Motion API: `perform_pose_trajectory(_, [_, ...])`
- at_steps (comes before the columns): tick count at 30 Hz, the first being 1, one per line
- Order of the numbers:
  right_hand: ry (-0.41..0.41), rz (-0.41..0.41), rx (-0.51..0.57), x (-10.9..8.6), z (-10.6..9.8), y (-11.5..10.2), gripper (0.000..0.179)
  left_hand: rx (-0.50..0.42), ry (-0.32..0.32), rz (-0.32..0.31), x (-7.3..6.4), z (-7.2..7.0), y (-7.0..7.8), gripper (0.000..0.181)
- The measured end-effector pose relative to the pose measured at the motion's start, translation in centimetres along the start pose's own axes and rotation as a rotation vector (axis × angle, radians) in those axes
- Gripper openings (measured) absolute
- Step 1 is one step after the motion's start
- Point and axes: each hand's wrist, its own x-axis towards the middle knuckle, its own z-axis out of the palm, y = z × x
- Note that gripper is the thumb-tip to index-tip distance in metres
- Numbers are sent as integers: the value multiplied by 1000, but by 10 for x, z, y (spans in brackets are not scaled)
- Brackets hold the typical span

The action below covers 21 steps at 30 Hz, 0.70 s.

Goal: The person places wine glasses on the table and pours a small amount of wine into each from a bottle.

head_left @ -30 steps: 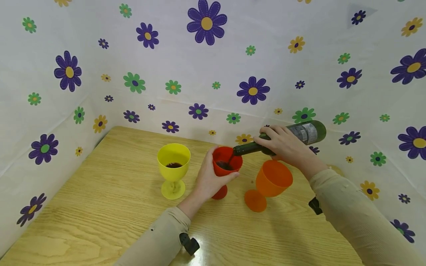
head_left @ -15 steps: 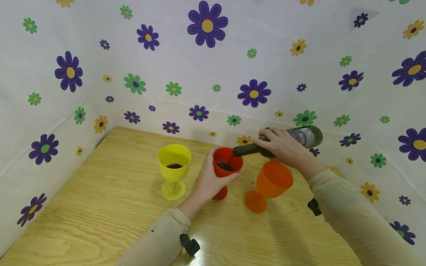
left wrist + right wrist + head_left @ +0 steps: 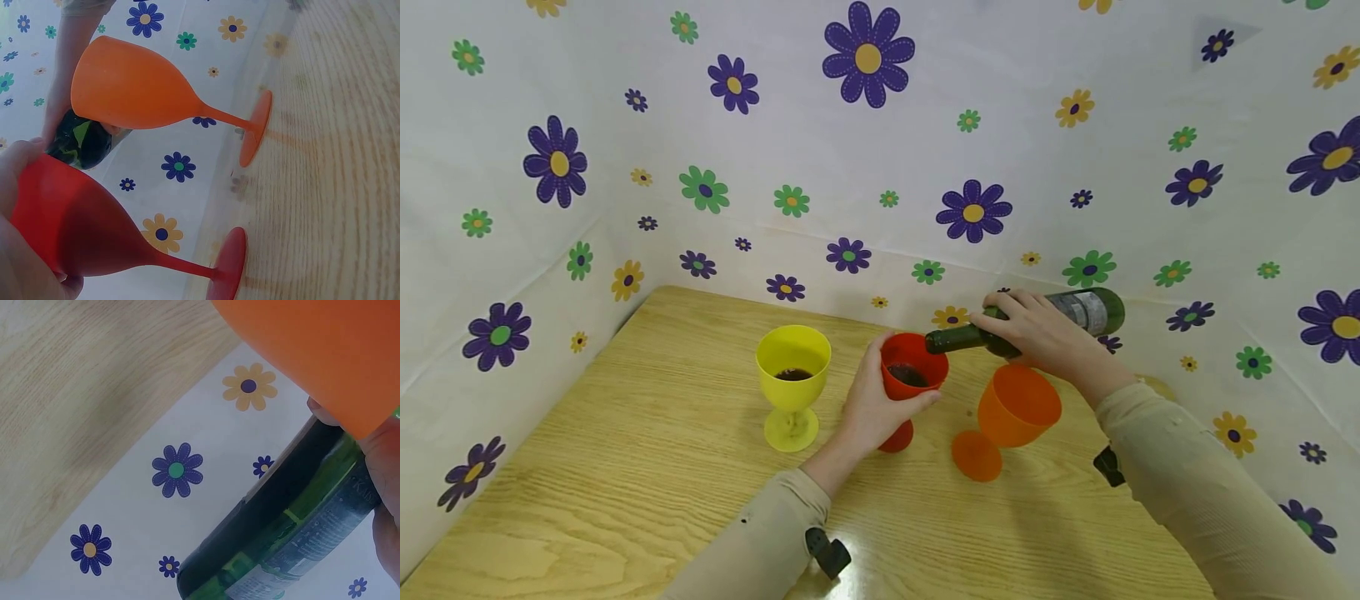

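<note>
My left hand (image 3: 876, 404) grips the bowl of a red goblet (image 3: 81, 219), which stands upright on the table with dark liquid inside. My right hand (image 3: 1033, 329) holds a green glass wine bottle (image 3: 1078, 312) round its neck and shoulder. The bottle lies nearly level, its mouth over the red goblet's rim; no stream shows between them now. Just right of the red goblet stands an orange goblet (image 3: 1017, 408), below the right hand; its inside looks bare. To the left a yellow goblet (image 3: 792, 367) holds some dark liquid.
The wooden table (image 3: 647, 467) stretches to the left and front. A white cloth (image 3: 760, 142) printed with flowers hangs close behind and along both sides. In the right wrist view the orange goblet covers part of the bottle and hand.
The dark stream from the bottle into the red goblet has stopped. The bottle's base has dropped slightly, bringing it closer to level. The left hand keeps its hold.
</note>
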Motion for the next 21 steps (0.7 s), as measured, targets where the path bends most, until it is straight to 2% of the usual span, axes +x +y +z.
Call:
perform_pose_trajectory(14, [-7, 16, -23, -4, -1, 0, 81, -20, -10, 18, -1, -1, -1, 89])
perform_pose_trajectory(21, [-12, 31, -22, -7, 1, 1, 82, -19, -5, 6, -2, -2, -2, 90])
